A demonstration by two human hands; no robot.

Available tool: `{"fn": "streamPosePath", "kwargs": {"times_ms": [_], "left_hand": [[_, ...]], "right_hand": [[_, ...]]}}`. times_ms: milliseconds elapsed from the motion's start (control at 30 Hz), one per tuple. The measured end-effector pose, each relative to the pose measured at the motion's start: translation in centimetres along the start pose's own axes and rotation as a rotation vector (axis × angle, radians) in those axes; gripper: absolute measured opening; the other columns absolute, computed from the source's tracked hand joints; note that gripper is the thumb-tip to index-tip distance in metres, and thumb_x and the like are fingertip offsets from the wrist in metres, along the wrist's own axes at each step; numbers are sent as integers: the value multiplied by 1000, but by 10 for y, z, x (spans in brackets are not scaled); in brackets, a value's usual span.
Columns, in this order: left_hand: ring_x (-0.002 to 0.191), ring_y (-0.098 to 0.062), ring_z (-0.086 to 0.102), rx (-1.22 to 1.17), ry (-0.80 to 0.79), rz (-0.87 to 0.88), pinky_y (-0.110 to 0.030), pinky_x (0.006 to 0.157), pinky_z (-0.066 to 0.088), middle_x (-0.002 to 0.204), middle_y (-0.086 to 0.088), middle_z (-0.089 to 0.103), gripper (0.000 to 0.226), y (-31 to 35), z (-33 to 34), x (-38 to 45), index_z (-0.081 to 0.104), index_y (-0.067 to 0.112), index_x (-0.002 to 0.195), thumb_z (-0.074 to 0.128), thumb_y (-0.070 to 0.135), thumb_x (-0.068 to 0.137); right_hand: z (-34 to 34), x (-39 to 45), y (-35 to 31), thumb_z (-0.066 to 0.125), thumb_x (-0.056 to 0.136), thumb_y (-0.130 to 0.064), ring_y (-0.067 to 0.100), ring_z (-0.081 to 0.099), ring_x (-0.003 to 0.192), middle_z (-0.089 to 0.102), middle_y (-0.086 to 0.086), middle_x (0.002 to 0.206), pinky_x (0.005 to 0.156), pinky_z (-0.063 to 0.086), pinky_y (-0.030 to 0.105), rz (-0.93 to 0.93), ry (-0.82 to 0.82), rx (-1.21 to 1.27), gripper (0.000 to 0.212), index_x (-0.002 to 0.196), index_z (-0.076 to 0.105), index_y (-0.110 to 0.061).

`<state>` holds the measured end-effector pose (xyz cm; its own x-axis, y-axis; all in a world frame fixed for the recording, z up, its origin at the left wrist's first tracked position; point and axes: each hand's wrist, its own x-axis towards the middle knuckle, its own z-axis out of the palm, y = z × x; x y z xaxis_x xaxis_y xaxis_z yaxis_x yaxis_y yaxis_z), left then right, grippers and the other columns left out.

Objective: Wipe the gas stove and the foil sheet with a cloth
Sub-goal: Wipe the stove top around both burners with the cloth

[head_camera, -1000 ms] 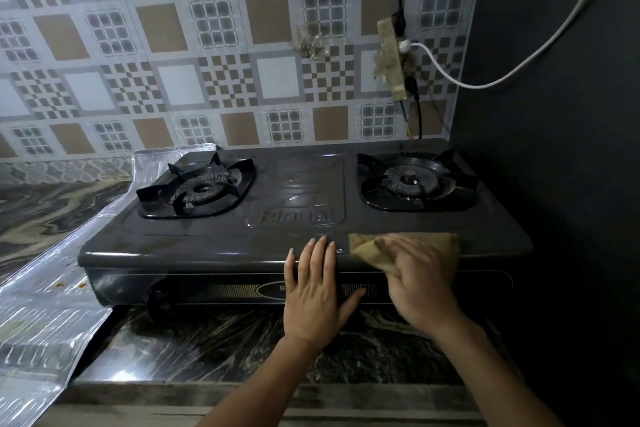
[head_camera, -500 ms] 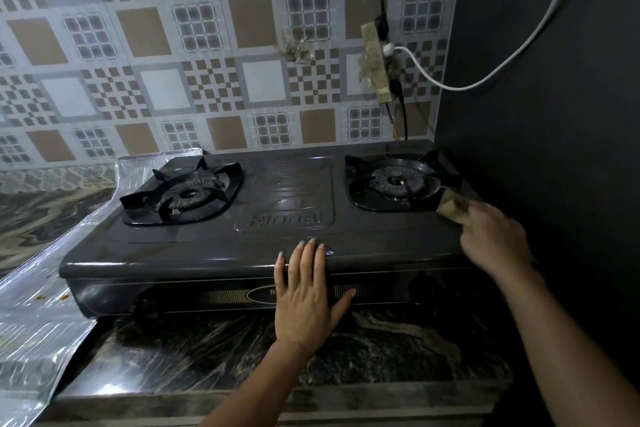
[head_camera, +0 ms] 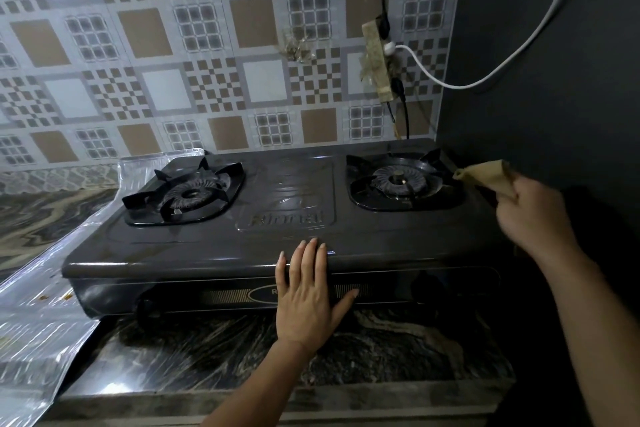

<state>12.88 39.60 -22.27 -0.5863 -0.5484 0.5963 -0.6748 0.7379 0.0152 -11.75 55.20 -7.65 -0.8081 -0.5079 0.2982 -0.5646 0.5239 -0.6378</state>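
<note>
A dark two-burner gas stove (head_camera: 287,218) stands on the marble counter, with one burner at the left (head_camera: 188,192) and one at the right (head_camera: 398,180). My left hand (head_camera: 310,291) lies flat with straight fingers over the stove's front edge and panel. My right hand (head_camera: 530,215) grips a tan cloth (head_camera: 488,175) at the stove's right edge, beside the right burner. The cloth's tip pokes out toward the burner. A shiny foil sheet (head_camera: 38,308) runs under and along the stove's left side, with a few crumbs on it.
A dark wall (head_camera: 554,62) rises close along the stove's right side. A power strip (head_camera: 379,59) with black and white cables hangs on the tiled back wall above the right burner. The marble counter (head_camera: 242,357) continues in front of the stove and to the left.
My right hand has carried the cloth from the stove's front edge out to its right side and then further back beside the right burner. My left hand has stayed put.
</note>
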Motion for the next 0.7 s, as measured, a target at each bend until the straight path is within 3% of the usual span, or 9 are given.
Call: {"fn": "streamPosePath", "kwargs": {"times_ms": [67, 133, 233, 300, 367, 467, 567, 633, 700], "left_hand": [[137, -27, 30, -7, -13, -2, -49, 117, 10, 145, -8, 33, 84, 1, 0, -1, 36, 7, 137, 44, 69, 81], [137, -28, 30, -9, -28, -6, -49, 117, 10, 145, -9, 33, 85, 1, -2, 0, 36, 7, 137, 44, 70, 81], [137, -28, 30, -12, -40, -17, -50, 117, 10, 144, -9, 34, 85, 2, -2, 0, 38, 6, 136, 43, 70, 81], [137, -28, 30, -16, -68, -21, -51, 116, 11, 144, -11, 38, 85, 2, -4, 0, 40, 5, 136, 42, 70, 82], [138, -28, 30, -29, -97, -29, -52, 115, 13, 144, -12, 42, 85, 3, -8, -1, 42, 5, 136, 39, 71, 83], [139, -28, 30, -51, -97, -46, -52, 115, 11, 144, -13, 45, 86, 10, -17, -1, 42, 6, 136, 36, 73, 84], [141, -28, 31, -71, -94, 31, -51, 116, 3, 147, -14, 43, 87, 27, -32, 14, 40, 4, 140, 33, 72, 86], [144, -27, 25, -138, -145, 116, -46, 119, -2, 154, -14, 32, 94, 44, -47, 34, 31, 4, 146, 27, 74, 84], [149, -23, 9, -221, -278, 178, -39, 121, -2, 161, -11, 10, 101, 58, -55, 56, 12, 7, 152, 24, 76, 79]], "right_hand": [[19, -4, 5, 45, 91, -14, 40, 55, 108, 61, 22, 114, 93, 43, 43, 64, -52, -171, 27, 112, 59, -9], [55, -25, 11, 49, 84, -8, 36, 55, 112, 63, 20, 115, 99, 41, 44, -49, 15, -308, 30, 110, 62, -4], [102, -78, 8, 52, 73, -5, 26, 50, 116, 66, 15, 115, 100, 34, 41, -300, 107, -90, 38, 109, 66, 0], [115, -107, -2, 53, 74, -3, 15, 46, 122, 63, -2, 121, 105, 30, 34, -473, -8, 75, 41, 113, 66, -7], [101, -121, -10, 50, 79, -6, 6, 51, 120, 60, -13, 117, 105, 34, 22, -469, -147, 265, 38, 111, 68, -16], [51, -111, -14, 51, 86, -7, -5, 62, 94, 65, -23, 94, 81, 38, 0, -357, -163, 401, 34, 93, 67, -36], [5, -74, -3, 54, 88, -12, 24, 64, 98, 70, 4, 91, 73, 41, 16, -193, 32, 323, 22, 101, 70, -16], [-18, -43, 4, 47, 87, -19, 37, 58, 108, 66, 22, 110, 84, 42, 30, -107, 141, 218, 37, 118, 63, -6], [-30, -13, 5, 43, 93, -13, 41, 51, 116, 57, 24, 124, 97, 40, 37, 21, 172, 177, 40, 132, 52, -10]]}}
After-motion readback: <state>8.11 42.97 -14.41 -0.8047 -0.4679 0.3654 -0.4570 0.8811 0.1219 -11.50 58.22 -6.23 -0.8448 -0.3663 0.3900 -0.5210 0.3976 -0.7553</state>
